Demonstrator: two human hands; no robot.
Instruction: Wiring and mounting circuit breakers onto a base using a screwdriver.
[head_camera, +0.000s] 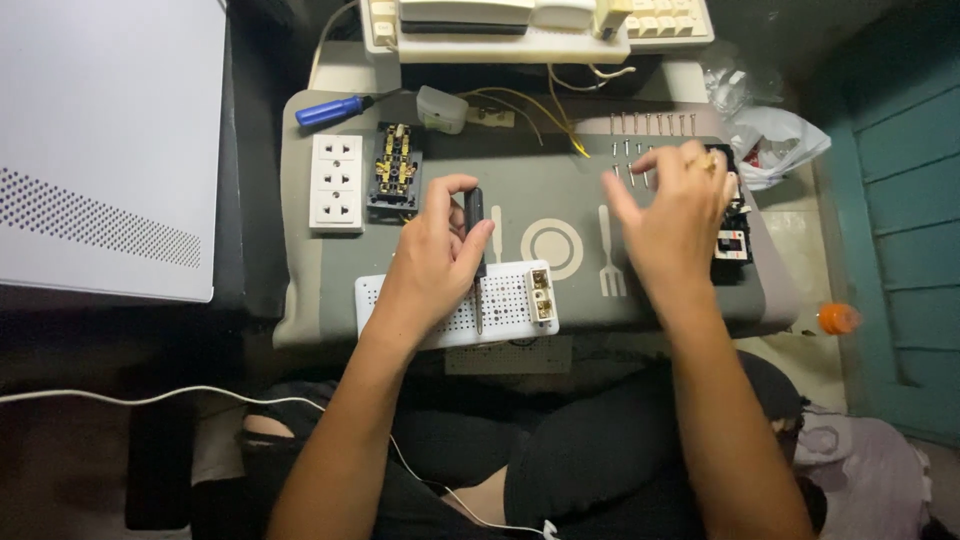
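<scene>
My left hand (438, 250) grips a black-handled screwdriver (474, 215) upright, its shaft pointing down onto a white perforated board (505, 300) near the mat's front edge. A small cream socket part (541, 293) sits on that board's right end. My right hand (672, 215) hovers with fingers spread over several loose screws (630, 150) lying on the grey mat (560, 190). It holds nothing that I can see. A black socket module (733, 240) lies partly hidden under that hand.
A white triple outlet faceplate (336, 182) and an opened socket body with brass contacts (396, 168) lie at the mat's left. A blue-handled screwdriver (330, 110) rests at the back left. Yellow wires (540, 110), a plastic bag (775, 140) and an orange cap (838, 318) are nearby.
</scene>
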